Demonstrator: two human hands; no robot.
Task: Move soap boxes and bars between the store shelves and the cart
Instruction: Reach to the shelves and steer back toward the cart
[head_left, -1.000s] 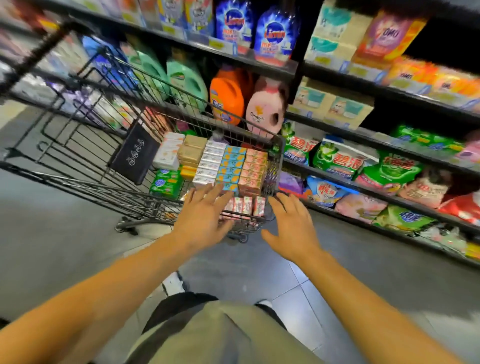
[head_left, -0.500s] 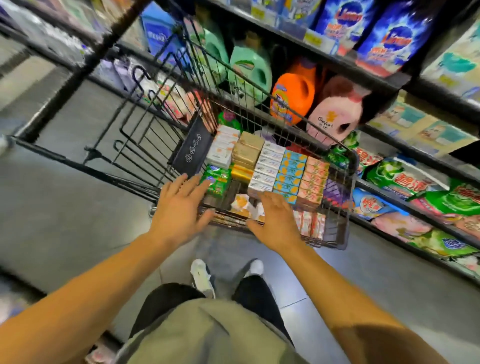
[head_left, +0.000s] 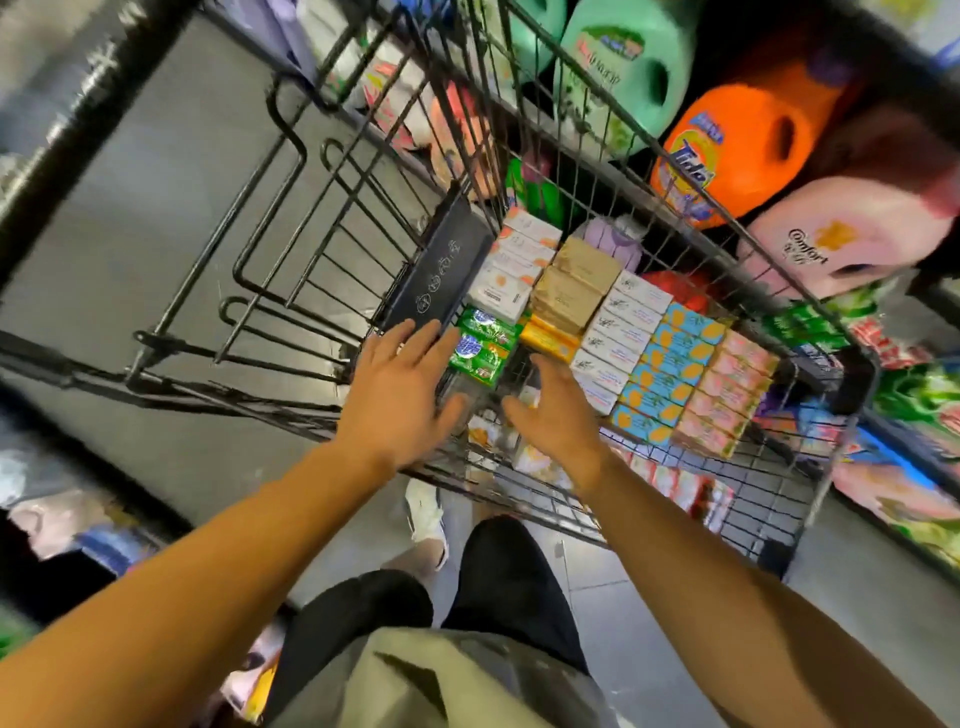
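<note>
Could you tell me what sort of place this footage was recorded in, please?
Most likely a supermarket's laundry and soap aisle: a wire shopping cart holds neat rows of soap boxes, and shelves beside it carry detergent jugs and bagged washing powder.

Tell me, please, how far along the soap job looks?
Done: rows of soap boxes already fill the cart. In hand: nothing; the left hand and right hand hover open above the green soap bars. Left: which way stock is moving can't be told.
</note>
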